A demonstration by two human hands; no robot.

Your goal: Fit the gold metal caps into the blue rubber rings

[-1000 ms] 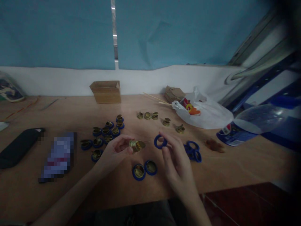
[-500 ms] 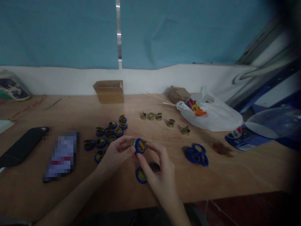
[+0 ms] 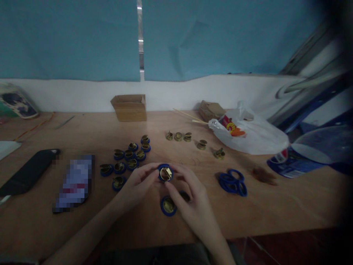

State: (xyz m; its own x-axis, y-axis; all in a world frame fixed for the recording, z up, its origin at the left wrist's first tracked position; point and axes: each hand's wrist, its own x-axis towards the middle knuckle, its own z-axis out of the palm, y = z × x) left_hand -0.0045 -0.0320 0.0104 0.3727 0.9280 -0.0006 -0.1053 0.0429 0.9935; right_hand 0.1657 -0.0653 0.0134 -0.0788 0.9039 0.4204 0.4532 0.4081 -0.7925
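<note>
Between my two hands is a small round brass fitting with a blue ring (image 3: 165, 173), its brass inner face turned towards me. My left hand (image 3: 141, 184) pinches it from the left with thumb and fingers. From the right, the fingertips and thumb of my right hand (image 3: 193, 197) hold its other edge. Under my right hand lies another blue-ringed brass fitting (image 3: 168, 205), with a further round piece partly hidden behind the thumb. Several blue-ringed fittings with raised brass flaps (image 3: 129, 154) are grouped left of my hands. Bare brass fittings (image 3: 178, 137) stand farther back, and loose blue rings (image 3: 231, 183) lie to the right.
A cardboard box (image 3: 131, 108) stands at the back. A white plastic bag (image 3: 256, 138) with wrappers and a cut-open plastic bottle (image 3: 298, 156) are on the right. A black phone-like slab (image 3: 30, 171) and a blurred purple packet (image 3: 75, 182) lie on the left.
The held fitting has been turned, so its brass inside faces me more fully. Both hands keep their hold on it. The view has shifted slightly.
</note>
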